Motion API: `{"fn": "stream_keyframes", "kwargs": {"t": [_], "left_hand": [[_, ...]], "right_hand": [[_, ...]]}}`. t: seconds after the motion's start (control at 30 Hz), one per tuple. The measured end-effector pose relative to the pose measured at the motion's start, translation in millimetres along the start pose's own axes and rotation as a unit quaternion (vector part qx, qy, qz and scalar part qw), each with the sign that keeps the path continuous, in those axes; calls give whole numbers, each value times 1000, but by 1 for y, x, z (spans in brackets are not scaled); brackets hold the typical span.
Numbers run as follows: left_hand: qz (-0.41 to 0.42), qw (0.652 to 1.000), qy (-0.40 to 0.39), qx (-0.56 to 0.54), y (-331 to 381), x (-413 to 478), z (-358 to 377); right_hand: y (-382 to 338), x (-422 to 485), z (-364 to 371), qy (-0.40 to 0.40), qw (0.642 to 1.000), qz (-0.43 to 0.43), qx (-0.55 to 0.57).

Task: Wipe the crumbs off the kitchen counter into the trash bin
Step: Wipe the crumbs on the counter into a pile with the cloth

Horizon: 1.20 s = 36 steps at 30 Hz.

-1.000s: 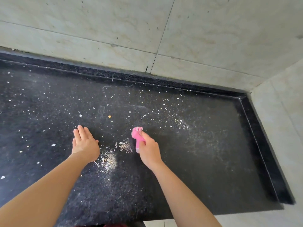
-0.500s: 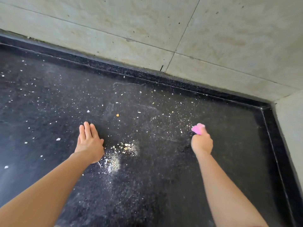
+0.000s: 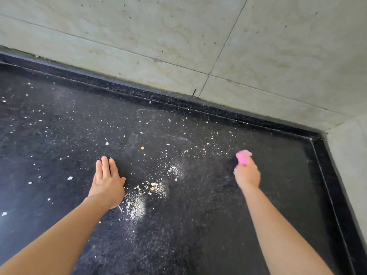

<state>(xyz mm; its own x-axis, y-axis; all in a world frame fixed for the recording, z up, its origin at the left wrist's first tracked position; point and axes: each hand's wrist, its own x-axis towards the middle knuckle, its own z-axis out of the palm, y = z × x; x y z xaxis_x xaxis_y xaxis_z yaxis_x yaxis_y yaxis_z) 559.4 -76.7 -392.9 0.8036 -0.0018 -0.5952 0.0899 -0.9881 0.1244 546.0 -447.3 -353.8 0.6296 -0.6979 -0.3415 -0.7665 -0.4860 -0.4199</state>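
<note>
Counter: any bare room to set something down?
Cleanest patch: counter between the right forearm and the raised right edge, up to the corner behind the pink cloth in the right hand. Crowded: crumb pile beside the flat left hand; loose crumbs scattered left and toward the wall.

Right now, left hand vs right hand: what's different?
The left hand lies flat on the counter, fingers straight, empty; the right hand grips a pink wiper.
The left hand sits beside the gathered crumb pile; the right hand is farther right, nearer the corner.
Shared: both reach forward over the counter.
</note>
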Motion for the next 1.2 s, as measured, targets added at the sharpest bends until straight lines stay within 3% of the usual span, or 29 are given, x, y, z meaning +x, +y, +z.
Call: {"fn": "stream_keyframes", "kwargs": {"t": [0.13, 0.27, 0.47, 0.6, 0.7, 0.83, 0.93, 1.03, 1.2], "left_hand": [[1, 1000, 21, 15, -1, 5, 9], [-6, 1000, 19, 3, -1, 3, 8], [-2, 1000, 29, 9, 0, 1, 5], [14, 994, 102, -30, 1, -6, -4], [38, 977, 203, -53, 1, 5, -12], [16, 978, 197, -72, 9, 54, -31], [16, 975, 215, -55, 11, 89, -36], [22, 971, 237, -20, 4, 108, -28], [11, 976, 219, 1, 4, 109, -26]], "right_hand": [[12, 35, -4, 29, 995, 87, 36], [-28, 7, 32, 30, 999, 15, 40], [-88, -92, 99, -97, 983, -153, -11], [-103, -112, 102, -255, 945, -188, 83], [-99, -74, 57, -169, 958, -182, 143], [-54, 37, -4, 5, 996, -79, 39], [-15, 107, -24, 77, 995, -8, -67], [-10, 133, -16, 118, 991, 36, -49], [-59, 79, 55, 162, 986, -43, -11]]}}
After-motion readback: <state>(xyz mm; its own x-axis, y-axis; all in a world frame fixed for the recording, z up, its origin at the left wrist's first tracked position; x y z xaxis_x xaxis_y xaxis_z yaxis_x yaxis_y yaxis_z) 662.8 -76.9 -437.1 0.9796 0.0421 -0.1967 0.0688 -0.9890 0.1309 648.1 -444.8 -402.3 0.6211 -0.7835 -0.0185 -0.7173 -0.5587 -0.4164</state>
